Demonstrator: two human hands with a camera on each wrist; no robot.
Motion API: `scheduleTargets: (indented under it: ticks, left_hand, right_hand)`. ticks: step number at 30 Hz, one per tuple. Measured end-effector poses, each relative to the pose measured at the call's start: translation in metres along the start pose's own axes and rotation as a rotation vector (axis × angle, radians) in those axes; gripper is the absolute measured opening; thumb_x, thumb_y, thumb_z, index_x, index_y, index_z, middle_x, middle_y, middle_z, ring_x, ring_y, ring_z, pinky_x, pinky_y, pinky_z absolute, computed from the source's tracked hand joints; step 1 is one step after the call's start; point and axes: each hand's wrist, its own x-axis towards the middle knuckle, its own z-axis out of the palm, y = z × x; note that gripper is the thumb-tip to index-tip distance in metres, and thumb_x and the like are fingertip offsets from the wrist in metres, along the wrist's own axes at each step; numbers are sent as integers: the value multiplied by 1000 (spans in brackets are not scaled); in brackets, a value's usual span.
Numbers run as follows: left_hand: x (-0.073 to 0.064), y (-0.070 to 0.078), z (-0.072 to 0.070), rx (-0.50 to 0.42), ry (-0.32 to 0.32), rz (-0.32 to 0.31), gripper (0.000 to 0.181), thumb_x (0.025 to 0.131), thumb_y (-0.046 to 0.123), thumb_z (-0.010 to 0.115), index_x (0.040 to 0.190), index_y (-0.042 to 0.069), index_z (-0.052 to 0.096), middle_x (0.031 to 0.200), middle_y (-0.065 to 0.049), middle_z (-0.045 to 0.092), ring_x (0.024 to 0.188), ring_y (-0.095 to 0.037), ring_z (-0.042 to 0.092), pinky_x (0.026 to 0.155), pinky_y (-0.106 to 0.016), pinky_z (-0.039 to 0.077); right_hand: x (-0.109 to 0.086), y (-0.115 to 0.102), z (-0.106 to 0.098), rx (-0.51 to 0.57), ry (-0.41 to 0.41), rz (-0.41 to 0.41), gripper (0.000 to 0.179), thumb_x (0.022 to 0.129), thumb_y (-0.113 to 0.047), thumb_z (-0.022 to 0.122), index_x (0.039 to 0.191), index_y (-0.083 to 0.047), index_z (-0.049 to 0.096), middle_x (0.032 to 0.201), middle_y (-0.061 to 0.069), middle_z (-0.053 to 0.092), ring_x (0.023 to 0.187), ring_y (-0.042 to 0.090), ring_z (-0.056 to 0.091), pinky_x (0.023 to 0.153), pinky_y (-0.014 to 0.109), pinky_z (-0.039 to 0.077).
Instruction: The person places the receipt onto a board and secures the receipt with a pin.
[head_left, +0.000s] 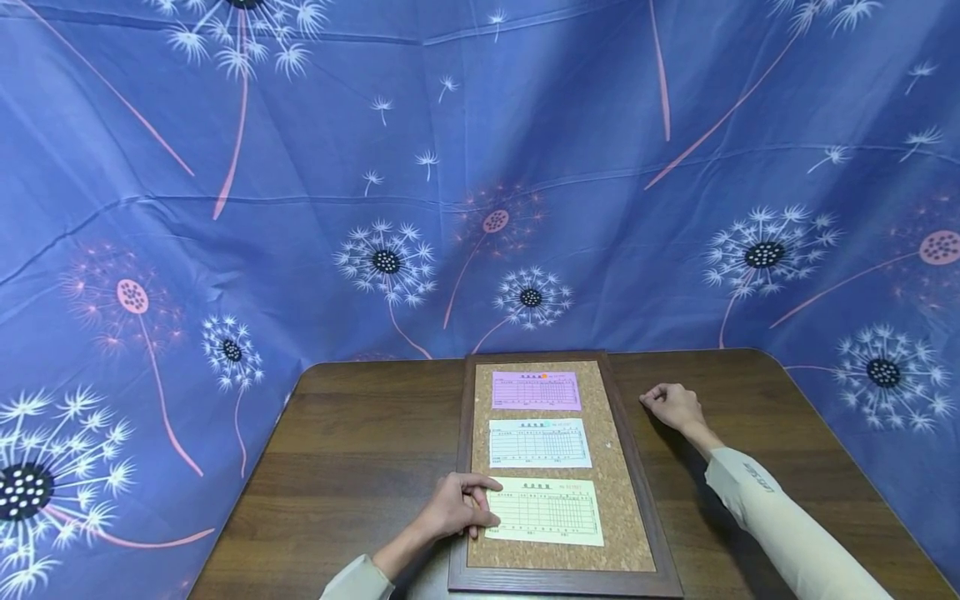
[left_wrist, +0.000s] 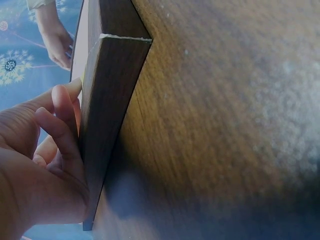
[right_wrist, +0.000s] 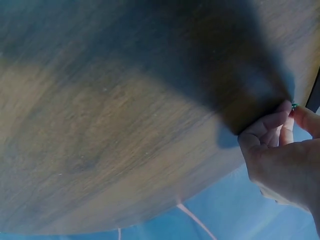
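A yellow receipt slip (head_left: 542, 511) lies on a wood-framed cork board (head_left: 626, 508), below a white slip (head_left: 538, 443) and a pink slip (head_left: 534, 391). My left hand (head_left: 456, 505) rests at the yellow slip's left edge, two fingertips on its upper and lower left corners, the other fingers bent. In the left wrist view, this hand lies along the board's dark frame (left_wrist: 107, 95). Right of the board, just above the table, my right hand (head_left: 675, 406) pinches a tiny green thing, apparently a push pin (right_wrist: 294, 105), between thumb and index finger; most of it is hidden.
An orange pin (head_left: 544, 376) sits at the pink slip's top, and a pale green one (head_left: 547, 424) at the white slip's top. The board lies on a brown wooden table (head_left: 360, 442). A blue dandelion-print cloth (head_left: 465, 150) hangs behind and at both sides.
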Motion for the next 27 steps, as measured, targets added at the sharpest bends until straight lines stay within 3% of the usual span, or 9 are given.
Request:
scheduleTargets:
  ticks: [6, 10, 17, 27]
  left_hand:
    - [0, 0, 0, 2, 7, 2, 44, 75, -7, 83, 117, -3, 72, 76, -22, 71, 40, -4, 53, 38, -16, 39]
    - [0, -1, 0, 6, 11, 5, 44, 74, -7, 83, 116, -2, 73, 77, -21, 71, 40, -5, 53, 38, -16, 39]
    - [0, -2, 0, 8, 13, 3, 43, 74, -7, 83, 116, -1, 73, 76, -21, 71, 40, -4, 53, 38, -16, 39]
    - [0, -2, 0, -10, 9, -1, 44, 74, -7, 83, 116, -3, 72, 76, -21, 71, 40, -4, 54, 38, -17, 40]
  right_hand:
    - [-3, 2, -3, 21, -61, -5, 21, 98, -17, 61, 95, -1, 74, 86, 12, 76, 78, 23, 66, 72, 44, 51]
    - [-7, 2, -5, 19, -79, -26, 20, 97, -15, 62, 95, 0, 75, 84, 10, 76, 77, 19, 64, 76, 44, 51]
    - [-13, 3, -5, 42, -92, -50, 18, 95, -15, 66, 95, 0, 77, 77, 5, 74, 69, 9, 60, 73, 34, 48]
    - [-24, 9, -4, 54, -122, -138, 12, 93, -9, 68, 92, -1, 77, 85, 10, 76, 78, 14, 66, 72, 33, 52]
